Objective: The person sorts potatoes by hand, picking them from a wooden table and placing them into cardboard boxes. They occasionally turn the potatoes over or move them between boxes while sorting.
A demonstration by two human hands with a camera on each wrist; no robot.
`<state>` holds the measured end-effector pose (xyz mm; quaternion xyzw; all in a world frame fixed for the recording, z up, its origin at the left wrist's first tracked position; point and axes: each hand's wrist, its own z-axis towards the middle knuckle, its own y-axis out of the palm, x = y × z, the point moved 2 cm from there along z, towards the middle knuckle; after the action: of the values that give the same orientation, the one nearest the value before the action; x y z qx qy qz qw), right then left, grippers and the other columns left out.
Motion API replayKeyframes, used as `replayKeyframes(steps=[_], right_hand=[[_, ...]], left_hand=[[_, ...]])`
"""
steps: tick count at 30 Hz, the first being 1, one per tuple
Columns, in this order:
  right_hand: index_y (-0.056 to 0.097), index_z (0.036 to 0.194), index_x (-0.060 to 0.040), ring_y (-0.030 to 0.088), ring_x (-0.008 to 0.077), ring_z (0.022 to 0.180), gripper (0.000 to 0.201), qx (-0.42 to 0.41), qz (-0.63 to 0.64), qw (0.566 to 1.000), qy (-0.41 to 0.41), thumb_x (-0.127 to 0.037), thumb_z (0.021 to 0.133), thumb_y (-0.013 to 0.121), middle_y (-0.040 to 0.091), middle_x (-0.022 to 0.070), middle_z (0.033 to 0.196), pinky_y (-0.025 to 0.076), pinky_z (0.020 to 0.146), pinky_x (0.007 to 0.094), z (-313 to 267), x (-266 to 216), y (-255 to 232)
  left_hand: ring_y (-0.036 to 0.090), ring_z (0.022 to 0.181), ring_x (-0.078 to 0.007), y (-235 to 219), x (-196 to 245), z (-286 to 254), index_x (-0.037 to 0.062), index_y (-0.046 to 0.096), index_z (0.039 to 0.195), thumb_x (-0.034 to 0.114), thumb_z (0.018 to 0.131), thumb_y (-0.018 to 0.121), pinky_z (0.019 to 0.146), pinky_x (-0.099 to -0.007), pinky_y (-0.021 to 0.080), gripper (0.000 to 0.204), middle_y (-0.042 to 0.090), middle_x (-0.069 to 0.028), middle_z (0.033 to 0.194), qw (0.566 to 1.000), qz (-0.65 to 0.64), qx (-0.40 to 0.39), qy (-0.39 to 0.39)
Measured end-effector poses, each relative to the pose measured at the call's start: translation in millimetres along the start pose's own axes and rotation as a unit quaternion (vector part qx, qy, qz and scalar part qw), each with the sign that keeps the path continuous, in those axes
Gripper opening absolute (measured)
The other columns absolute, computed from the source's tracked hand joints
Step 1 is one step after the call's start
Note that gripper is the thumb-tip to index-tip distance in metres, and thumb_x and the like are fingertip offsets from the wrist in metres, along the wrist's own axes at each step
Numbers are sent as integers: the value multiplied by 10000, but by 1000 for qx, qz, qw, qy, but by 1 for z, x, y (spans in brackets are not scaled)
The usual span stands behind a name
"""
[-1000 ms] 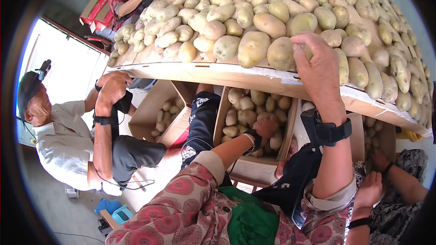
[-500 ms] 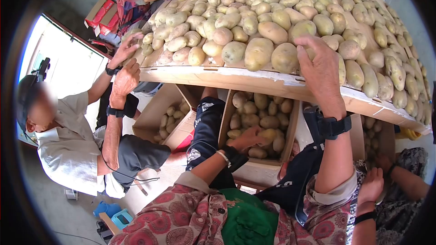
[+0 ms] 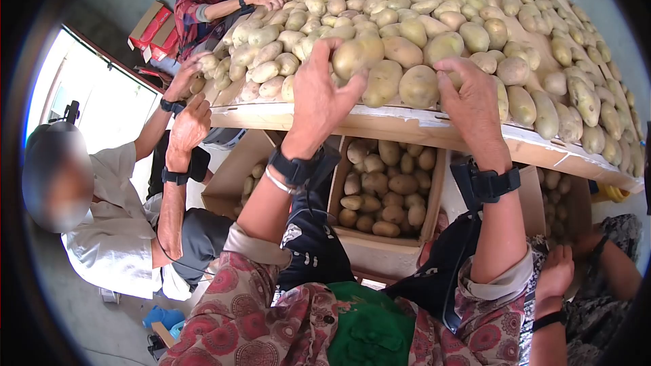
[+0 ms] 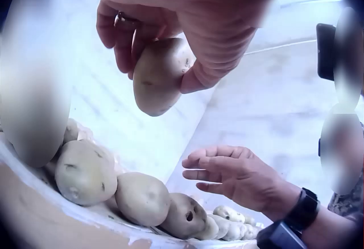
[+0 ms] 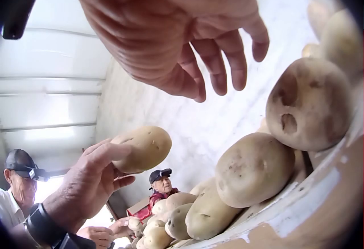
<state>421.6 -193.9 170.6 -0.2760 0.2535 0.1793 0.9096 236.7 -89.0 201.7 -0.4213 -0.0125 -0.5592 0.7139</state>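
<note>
My left hand [image 3: 320,98] is raised over the table's front edge and pinches a large yellowish potato [image 3: 357,56] between thumb and fingers. In the left wrist view that potato [image 4: 159,78] hangs above the row below, one end poking out of the grip. My right hand [image 3: 472,102] hovers at the same edge, its fingers loosely bent with nothing in them, as the right wrist view shows. Between the hands two big potatoes [image 3: 418,87] line the edge. A potato with dark hollows [image 5: 310,104] lies under my right hand.
Potatoes cover the tabletop, whose front edge [image 3: 407,122] is worn cardboard and white. Below it stands a cardboard box [image 3: 434,210] of potatoes between my legs, with more boxes left and right. Other people [image 3: 112,196] sit at the left, far left and right, hands close by.
My left hand has come up from the box below, bringing a potato to the table's edge. The right hand has stayed nearly in place. The person at the left has reached onto the table.
</note>
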Motion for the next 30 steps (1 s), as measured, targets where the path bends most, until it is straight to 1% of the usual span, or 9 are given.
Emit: replayKeyframes(steps=[5, 7, 8, 11, 18, 21, 23, 26, 30], right_hand=[[617, 872, -14, 597, 334, 829, 121, -12, 5, 1000, 7, -90, 803, 552, 632, 163, 879, 465, 747, 398, 0, -1, -3], [616, 875, -15, 596, 334, 833, 125, -12, -2, 1000, 11, -95, 804, 552, 632, 163, 881, 465, 748, 398, -2, 0, -1], [615, 879, -16, 596, 334, 837, 129, -15, -7, 1000, 14, -100, 805, 552, 632, 164, 882, 464, 749, 399, -2, 1, -1], [614, 878, -16, 593, 339, 834, 135, -21, 5, 1000, 13, -113, 809, 551, 629, 167, 869, 463, 748, 402, -1, -1, -4], [613, 865, -25, 573, 359, 812, 146, 16, -116, 992, -36, -138, 813, 537, 620, 177, 855, 443, 735, 444, -5, 14, -1], [613, 849, -15, 577, 354, 799, 144, -22, -95, 995, 7, -127, 804, 536, 620, 181, 837, 447, 723, 434, -5, 4, -7], [613, 832, -4, 581, 350, 786, 142, -38, -70, 996, 27, -117, 795, 535, 620, 185, 819, 451, 711, 424, -5, -3, -11], [613, 808, 11, 588, 342, 767, 139, -58, -33, 996, 55, -101, 782, 533, 619, 191, 792, 458, 693, 410, -5, -13, -17], [613, 775, 31, 597, 333, 741, 138, -86, 20, 990, 106, -80, 764, 531, 618, 199, 755, 466, 669, 390, -4, -20, -21]], left_hand=[[602, 929, -360, 36, -27, 26, 39, 487, 1151, 269, 793, 612, 810, -444, 455, 444, 601, -189, 1036, 985, 172, -2, 3], [514, 1095, -374, 45, -44, 25, 119, 478, 1237, 282, 794, 589, 896, -531, 377, 484, 521, -191, 1191, 914, 403, -20, 48], [378, 1226, -394, 46, -54, 28, 186, 485, 1261, 242, 779, 593, 956, -576, 301, 498, 443, -174, 1291, 955, 268, -122, -39], [320, 1242, -463, 54, -62, 20, 177, 521, 1220, 231, 781, 586, 981, -654, 234, 447, 434, -167, 1292, 952, 285, -109, -4], [560, 1047, -285, 40, -34, -22, 59, 588, 1089, 84, 809, 578, 934, -390, 399, 281, 590, -139, 1122, 983, 31, 45, 174], [616, 793, -144, 49, -24, -87, 24, 620, 924, 61, 848, 561, 749, -257, 478, 103, 655, -72, 843, 985, -99, -134, 40], [580, 720, -165, 75, -42, -133, 29, 579, 907, 8, 820, 541, 665, -249, 466, 97, 582, -85, 773, 957, -181, -222, 38], [614, 858, -287, 105, -96, -209, 24, 565, 1050, 123, 784, 600, 764, -352, 482, 286, 628, -148, 911, 874, -30, -484, -44], [598, 875, -347, 119, -134, -264, 31, 545, 1101, 150, 767, 589, 777, -414, 466, 357, 619, -171, 946, 816, -52, -568, -92]])
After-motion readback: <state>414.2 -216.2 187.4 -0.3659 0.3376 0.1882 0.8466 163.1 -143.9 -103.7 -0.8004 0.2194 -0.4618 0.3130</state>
